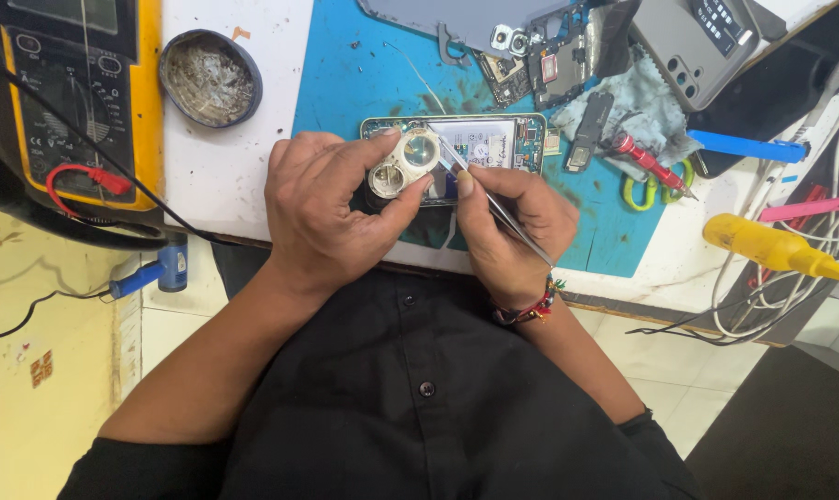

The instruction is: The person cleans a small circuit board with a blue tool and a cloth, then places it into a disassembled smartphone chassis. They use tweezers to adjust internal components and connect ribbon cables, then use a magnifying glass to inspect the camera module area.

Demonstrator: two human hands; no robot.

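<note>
Our left hand [331, 208] covers the left end of the opened phone [480, 148], and the tips of the tweezers [494, 199] are too fine to make out against the phone's insides, so we cannot tell whether they pinch anything. The circuit boards [540, 65] at the worktop's far edge are cut off by the frame.

Both our forearms come up from the near edge, wrists bent inward so the hands meet over the blue mat [345, 83]. Our left grip is closed around a white double-lens loupe [403, 165], thumb beneath and forefinger over its top. Our right hand [507, 227] pinches the tweezers, which slant toward the phone.

The phone lies flat on the mat, just beyond both hands, the loupe directly over its left part. A yellow multimeter [77, 93] sits at the left edge.
</note>
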